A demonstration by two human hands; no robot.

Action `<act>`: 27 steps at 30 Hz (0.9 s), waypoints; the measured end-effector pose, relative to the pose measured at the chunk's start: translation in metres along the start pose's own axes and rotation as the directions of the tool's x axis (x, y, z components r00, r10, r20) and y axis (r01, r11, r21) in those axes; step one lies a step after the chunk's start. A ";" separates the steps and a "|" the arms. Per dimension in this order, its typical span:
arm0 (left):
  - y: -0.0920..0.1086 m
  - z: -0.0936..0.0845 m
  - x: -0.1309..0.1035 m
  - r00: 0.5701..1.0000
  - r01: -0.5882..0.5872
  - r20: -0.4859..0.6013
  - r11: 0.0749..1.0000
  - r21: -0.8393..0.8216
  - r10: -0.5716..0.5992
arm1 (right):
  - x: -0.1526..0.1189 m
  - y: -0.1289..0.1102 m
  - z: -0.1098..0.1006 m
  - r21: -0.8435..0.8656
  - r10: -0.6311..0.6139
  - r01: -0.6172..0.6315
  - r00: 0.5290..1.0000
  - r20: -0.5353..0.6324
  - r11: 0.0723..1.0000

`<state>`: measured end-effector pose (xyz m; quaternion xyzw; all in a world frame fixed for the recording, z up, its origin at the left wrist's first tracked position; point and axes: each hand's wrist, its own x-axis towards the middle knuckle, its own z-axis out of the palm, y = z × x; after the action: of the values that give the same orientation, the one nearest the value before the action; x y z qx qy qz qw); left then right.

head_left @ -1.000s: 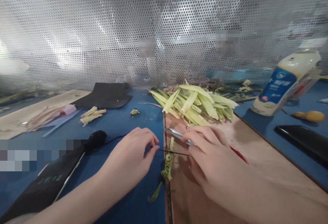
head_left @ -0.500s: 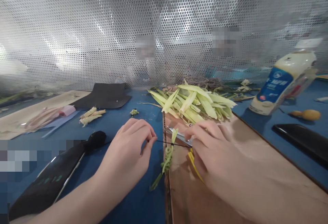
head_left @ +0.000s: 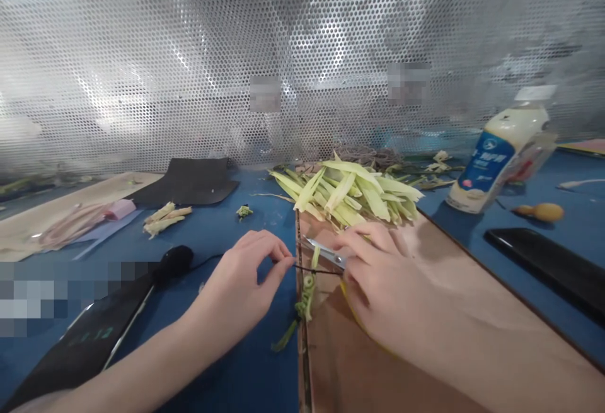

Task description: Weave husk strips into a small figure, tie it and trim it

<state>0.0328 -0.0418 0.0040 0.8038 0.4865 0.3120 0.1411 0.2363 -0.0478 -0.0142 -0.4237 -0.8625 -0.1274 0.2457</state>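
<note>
My left hand point(head_left: 250, 274) pinches a thin black cord point(head_left: 326, 272) between thumb and fingertips. On the other side, my right hand point(head_left: 397, 287) is closed around scissors point(head_left: 328, 253) with yellow handles, and the cord's other end runs into its fingers. The scissor blades point left, above the cord. Tied on the taut cord between my hands is a small knotted green husk piece point(head_left: 307, 292), its lower tip dangling over the wooden board's edge. Beyond my hands, a pile of pale green corn husk strips point(head_left: 352, 189) lies on the board.
A black yarn ball point(head_left: 174, 265) sits left on the blue table beside a dark object. Behind are a black sheet point(head_left: 186, 181), pale scraps point(head_left: 165, 219) and a small green knot point(head_left: 244, 212). A bottle point(head_left: 491, 161), tiny gourd point(head_left: 543, 212) and black phone-like slab point(head_left: 543, 265) are right. Perforated metal stands behind.
The view has shifted slightly, tilting upward. My hands hold the same grips, and the scissor blades now look more spread above the cord. The knotted husk still hangs between them.
</note>
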 end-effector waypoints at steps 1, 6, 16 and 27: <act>0.003 -0.001 0.000 0.998 0.056 0.038 0.992 -0.116 -0.052 | 0.000 -0.001 0.000 -0.010 -0.009 0.009 1.000 0.025 1.000; 0.014 -0.005 0.000 0.942 0.311 0.291 0.752 -0.582 -0.164 | -0.001 -0.006 -0.003 -0.033 -0.031 0.035 0.992 0.120 0.999; 0.002 0.008 0.002 0.936 0.330 0.309 0.716 -0.615 -0.166 | 0.002 0.009 0.006 -0.233 -0.116 0.130 0.991 0.070 0.964; 0.002 0.009 0.002 0.900 0.429 0.332 0.715 -0.552 -0.283 | 0.005 0.010 0.003 -0.134 -0.124 0.124 0.992 0.003 0.983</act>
<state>0.0403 -0.0404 -0.0012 0.6341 0.4860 0.3268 0.5049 0.2409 -0.0370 -0.0143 -0.3844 -0.8761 -0.2011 0.2104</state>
